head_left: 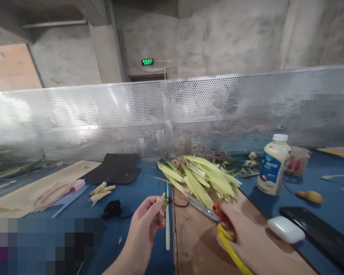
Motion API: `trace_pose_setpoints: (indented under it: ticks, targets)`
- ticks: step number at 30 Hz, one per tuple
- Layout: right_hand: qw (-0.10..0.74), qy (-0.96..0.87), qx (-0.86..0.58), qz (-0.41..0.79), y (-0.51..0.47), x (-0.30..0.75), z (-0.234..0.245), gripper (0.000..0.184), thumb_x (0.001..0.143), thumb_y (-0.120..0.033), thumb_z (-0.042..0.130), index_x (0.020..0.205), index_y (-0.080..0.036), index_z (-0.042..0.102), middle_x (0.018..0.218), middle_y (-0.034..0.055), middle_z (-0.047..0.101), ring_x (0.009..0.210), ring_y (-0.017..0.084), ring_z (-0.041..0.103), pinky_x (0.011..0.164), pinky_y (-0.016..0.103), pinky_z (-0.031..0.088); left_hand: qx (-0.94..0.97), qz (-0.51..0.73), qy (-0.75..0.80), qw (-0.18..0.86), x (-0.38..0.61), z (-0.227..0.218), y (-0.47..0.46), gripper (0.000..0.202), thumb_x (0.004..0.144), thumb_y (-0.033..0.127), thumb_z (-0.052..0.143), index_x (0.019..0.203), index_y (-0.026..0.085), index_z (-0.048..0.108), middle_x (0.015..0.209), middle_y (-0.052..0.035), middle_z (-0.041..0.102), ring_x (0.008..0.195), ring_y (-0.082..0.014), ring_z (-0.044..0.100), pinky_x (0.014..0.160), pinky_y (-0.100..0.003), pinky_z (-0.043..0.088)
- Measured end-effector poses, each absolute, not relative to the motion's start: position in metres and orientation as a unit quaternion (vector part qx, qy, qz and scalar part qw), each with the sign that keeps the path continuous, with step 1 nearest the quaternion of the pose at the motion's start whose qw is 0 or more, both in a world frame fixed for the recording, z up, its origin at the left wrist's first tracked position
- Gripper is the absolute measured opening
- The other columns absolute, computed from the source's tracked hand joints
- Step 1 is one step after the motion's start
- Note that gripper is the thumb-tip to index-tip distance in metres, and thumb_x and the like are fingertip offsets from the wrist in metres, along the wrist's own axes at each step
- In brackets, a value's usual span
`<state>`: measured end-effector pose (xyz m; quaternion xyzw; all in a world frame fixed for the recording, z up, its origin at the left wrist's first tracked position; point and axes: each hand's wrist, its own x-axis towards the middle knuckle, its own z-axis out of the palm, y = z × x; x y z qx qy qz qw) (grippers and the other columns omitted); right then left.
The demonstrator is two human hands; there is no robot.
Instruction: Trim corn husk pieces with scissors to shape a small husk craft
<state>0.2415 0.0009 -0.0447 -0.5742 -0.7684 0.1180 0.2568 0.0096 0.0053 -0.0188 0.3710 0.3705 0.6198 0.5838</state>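
1. One bare left grip pinches a small yellow-green plant scrap.
2. The right grip wraps yellow-handled metal scissors above a flat brown board, near long pale-green leaves.

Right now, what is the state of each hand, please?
Left hand: closed, pinching a small greenish piece.
Right hand: closed, holding scissors.

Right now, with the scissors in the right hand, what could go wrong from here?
The scissors in the right hand point roughly toward the side where the left hand pinches a small plant piece, so a slip might nick that hand. The dark cord near the blade tip could be snipped or snagged by accident. The white case sits close to the right forearm, which may nudge it.
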Motion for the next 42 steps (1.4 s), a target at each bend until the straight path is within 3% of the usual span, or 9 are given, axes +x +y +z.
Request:
trace_pose_setpoints:
  ticks: [7, 15, 20, 27, 42]
  targets:
    - [0.188, -0.778, -0.595, 0.072, -0.004, 0.237, -0.034, 0.017, 0.069, -0.026, 0.05, 0.084, -0.023, 0.044, 0.079, 0.002, 0.057, 0.066, 0.017, 0.053, 0.058, 0.027, 0.034, 0.4, 0.634, 0.395, 0.531, 0.016, -0.01, -0.006, 0.019, 0.068, 0.031, 0.068, 0.071, 0.015, 0.057, 0.057, 0.0038, 0.05, 0.049, -0.0072, 0.043, 0.048, -0.02, 0.035]
    - [0.213, -0.767, -0.605, 0.03, -0.011, 0.229, -0.03, 0.021, 0.059, -0.018, 0.053, 0.079, -0.024, 0.049, 0.077, 0.0018, 0.059, 0.065, 0.018, 0.053, 0.059, 0.027, 0.036, 0.409, 0.627, 0.401, 0.528, 0.016, -0.009, -0.01, 0.02, 0.068, 0.032, 0.068, 0.071, 0.015, 0.057, 0.056, 0.0042, 0.049, 0.047, -0.0066, 0.041, 0.047, -0.02, 0.035]
    - [0.217, -0.768, -0.601, 0.044, -0.009, 0.228, -0.036, 0.024, 0.06, -0.016, 0.053, 0.083, -0.024, 0.05, 0.084, 0.0023, 0.061, 0.072, 0.018, 0.056, 0.063, 0.026, 0.039, 0.409, 0.629, 0.404, 0.523, 0.016, -0.009, -0.011, 0.021, 0.066, 0.032, 0.069, 0.071, 0.015, 0.058, 0.054, 0.0043, 0.049, 0.046, -0.0065, 0.041, 0.047, -0.02, 0.035]
    - [0.206, -0.772, -0.599, 0.049, -0.009, 0.232, -0.034, 0.018, 0.062, -0.018, 0.054, 0.079, -0.024, 0.051, 0.077, 0.001, 0.06, 0.065, 0.016, 0.055, 0.057, 0.025, 0.038, 0.404, 0.627, 0.414, 0.522, 0.017, -0.007, -0.012, 0.02, 0.066, 0.032, 0.069, 0.07, 0.015, 0.059, 0.055, 0.0037, 0.05, 0.046, -0.0065, 0.041, 0.047, -0.02, 0.035]
    - [0.21, -0.778, -0.59, 0.052, -0.005, 0.235, -0.043, 0.028, 0.061, -0.016, 0.054, 0.088, -0.024, 0.052, 0.084, 0.0017, 0.062, 0.071, 0.016, 0.057, 0.063, 0.025, 0.04, 0.413, 0.622, 0.407, 0.527, 0.017, -0.006, -0.01, 0.017, 0.07, 0.03, 0.065, 0.072, 0.015, 0.057, 0.057, 0.0042, 0.049, 0.047, -0.0067, 0.04, 0.048, -0.02, 0.034]
